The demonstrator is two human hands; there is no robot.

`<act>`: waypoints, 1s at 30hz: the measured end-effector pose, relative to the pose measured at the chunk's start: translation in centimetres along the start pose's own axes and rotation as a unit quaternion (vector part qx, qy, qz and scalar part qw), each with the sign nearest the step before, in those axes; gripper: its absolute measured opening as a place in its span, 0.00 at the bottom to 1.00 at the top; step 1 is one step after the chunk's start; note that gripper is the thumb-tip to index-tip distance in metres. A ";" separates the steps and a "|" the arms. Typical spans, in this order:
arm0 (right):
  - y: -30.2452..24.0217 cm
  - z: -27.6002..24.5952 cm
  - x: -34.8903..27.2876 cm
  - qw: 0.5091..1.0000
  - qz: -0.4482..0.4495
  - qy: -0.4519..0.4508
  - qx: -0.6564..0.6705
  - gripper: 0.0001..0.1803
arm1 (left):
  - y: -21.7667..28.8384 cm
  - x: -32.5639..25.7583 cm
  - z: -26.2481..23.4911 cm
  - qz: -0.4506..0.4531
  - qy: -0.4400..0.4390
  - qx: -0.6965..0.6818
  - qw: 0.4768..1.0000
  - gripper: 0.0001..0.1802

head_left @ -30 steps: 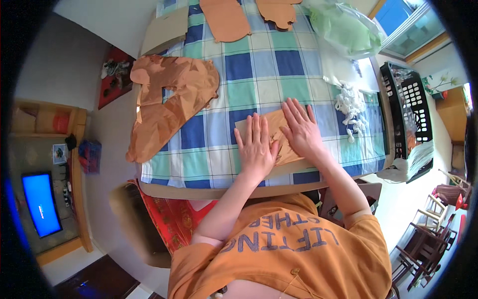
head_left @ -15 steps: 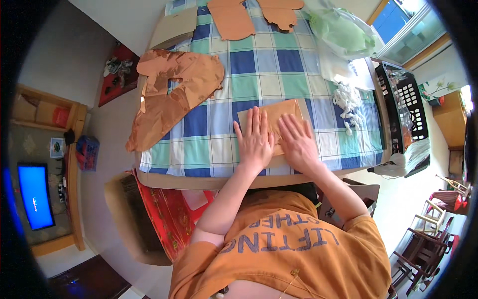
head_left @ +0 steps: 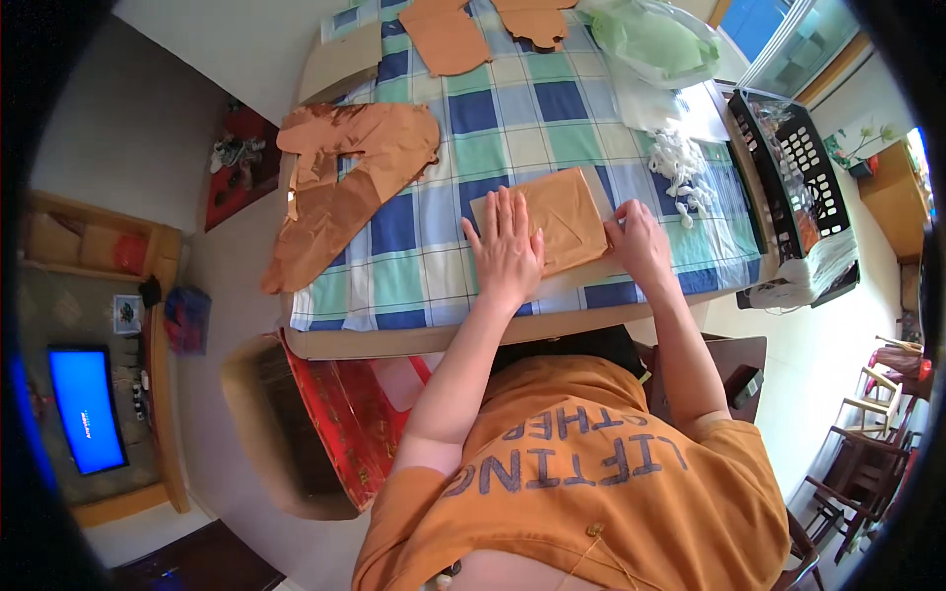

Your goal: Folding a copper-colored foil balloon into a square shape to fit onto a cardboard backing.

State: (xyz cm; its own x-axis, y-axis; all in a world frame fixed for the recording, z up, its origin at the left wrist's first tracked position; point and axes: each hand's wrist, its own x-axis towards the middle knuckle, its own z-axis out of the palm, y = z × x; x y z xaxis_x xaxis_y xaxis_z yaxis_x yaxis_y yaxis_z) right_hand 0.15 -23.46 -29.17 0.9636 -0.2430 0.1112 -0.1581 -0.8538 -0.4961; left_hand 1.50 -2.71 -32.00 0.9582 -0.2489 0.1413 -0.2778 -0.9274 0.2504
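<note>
A flat, square copper-brown sheet (head_left: pixel 570 222), smooth with some creases, lies over a piece of cardboard (head_left: pixel 596 182) near the front edge of the cloth-covered table. My left hand (head_left: pixel 509 251) rests flat on its left part, fingers stretched out. At its right edge my right hand (head_left: pixel 642 246) is closed, thumb and fingertips pinching the sheet's edge; the exact grip is partly hidden by the fingers. A larger, irregular copper-coloured sheet (head_left: pixel 370 187) with a cut-out lies apart to the left.
A checked cloth (head_left: pixel 473 108) covers the table. At the far side are flat orange-brown pieces (head_left: pixel 443 39) and cardboard (head_left: pixel 345 64). To the right lie white tangled strings (head_left: pixel 680 163), a green-white plastic bag (head_left: pixel 655 44) and a black basket (head_left: pixel 803 167). An open box (head_left: pixel 286 424) stands below, left.
My right hand has left the top of the sheet and moved right to its edge, closing there. The left hand stays flat in place. The whole view has turned slightly.
</note>
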 end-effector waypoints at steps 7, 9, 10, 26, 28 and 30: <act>4.3 -2.5 1.2 0.993 0.022 -0.066 0.092 0.09 | -0.4 -0.2 0.4 -0.006 -0.007 -0.004 1.000 0.35; 8.7 -4.4 0.8 0.999 0.014 -0.017 0.049 0.06 | -0.8 -0.1 0.5 -0.008 -0.006 0.002 1.000 0.35; 10.4 -7.0 0.6 0.990 0.093 -0.013 0.103 0.06 | -0.6 0.0 0.4 -0.001 0.001 -0.001 1.000 0.35; 2.3 1.6 13.1 0.947 0.000 0.224 0.232 0.11 | 0.1 0.1 -0.2 0.015 0.002 0.001 1.000 0.37; 2.8 1.1 12.9 0.885 -0.010 0.242 0.398 0.11 | -0.1 0.0 -0.2 0.010 0.001 0.005 1.000 0.37; 2.4 0.3 12.6 0.884 0.001 0.228 0.408 0.10 | -0.4 -0.2 -0.3 0.000 -0.002 0.009 1.000 0.37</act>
State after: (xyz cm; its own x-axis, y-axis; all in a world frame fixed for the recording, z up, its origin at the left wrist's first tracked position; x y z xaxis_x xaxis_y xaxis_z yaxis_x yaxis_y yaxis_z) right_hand 12.03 -28.42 -29.21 0.7476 -0.5627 0.3528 0.2276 -0.2820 -0.9320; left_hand 1.37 -2.22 -31.83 0.9583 -0.2506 0.1373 -0.2772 -0.9319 0.2339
